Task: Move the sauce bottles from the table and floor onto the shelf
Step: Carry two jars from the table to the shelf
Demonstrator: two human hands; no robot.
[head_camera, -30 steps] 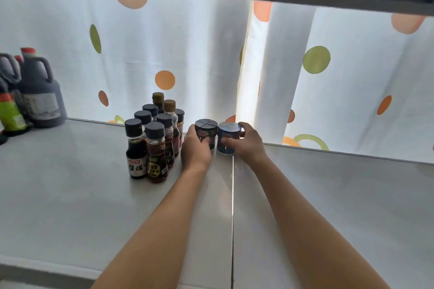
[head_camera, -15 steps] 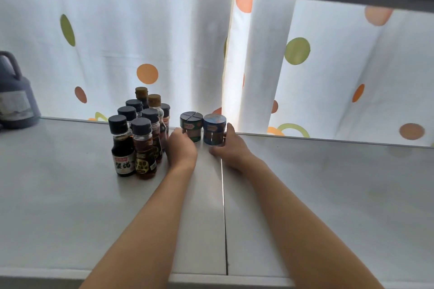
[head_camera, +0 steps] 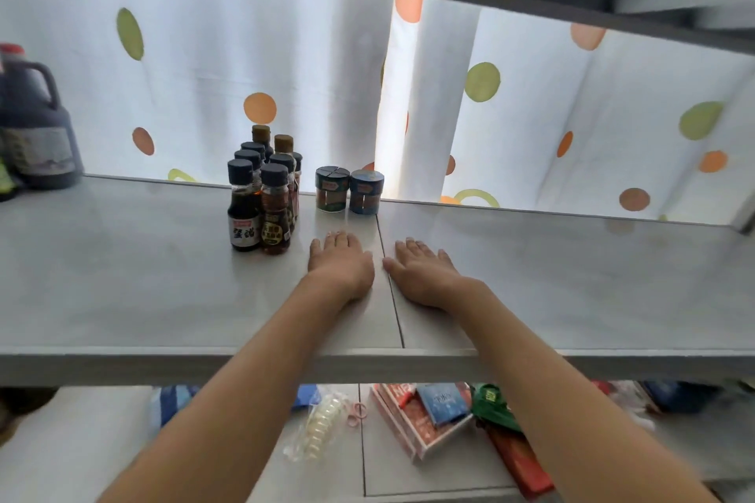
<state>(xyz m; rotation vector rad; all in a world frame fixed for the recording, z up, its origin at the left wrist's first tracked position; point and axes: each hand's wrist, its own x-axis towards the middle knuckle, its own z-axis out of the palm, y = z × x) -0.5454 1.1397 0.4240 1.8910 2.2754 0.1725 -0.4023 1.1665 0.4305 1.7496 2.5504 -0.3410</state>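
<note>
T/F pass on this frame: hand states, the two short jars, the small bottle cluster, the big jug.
1. Both hands lie flat and hold nothing. True: left hand and right hand rest open on the shelf.
2. The two short jars stand apart from the hands. True: left jar, right jar.
3. The small bottle cluster is right of the jars. False: it is left of them.
4. The big dark jug lies on its side. False: it stands upright at far left.
</note>
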